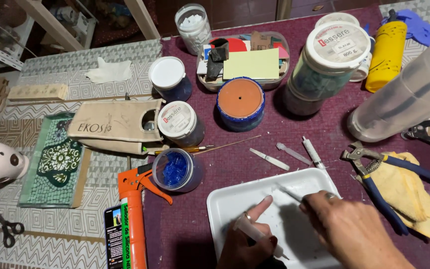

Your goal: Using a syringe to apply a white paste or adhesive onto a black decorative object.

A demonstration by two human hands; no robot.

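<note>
My left hand (247,239) rests on a white plastic tray (235,199) near the table's front edge, gripping a small clear syringe (255,234) with its index finger stretched out. My right hand (347,224) is over the tray's right side and pinches a thin white stick-like tool (290,193) whose tip touches the tray floor. Both hands wear rings.
An open jar of blue tiles (175,170) and an orange caulking gun (134,209) lie left of the tray. Blue-handled nippers (374,174) rest on a yellow cloth at right. Lidded jars (330,55), a terracotta-lidded pot (240,102), loose syringes (294,153) and a green mosaic panel (55,162) crowd the table.
</note>
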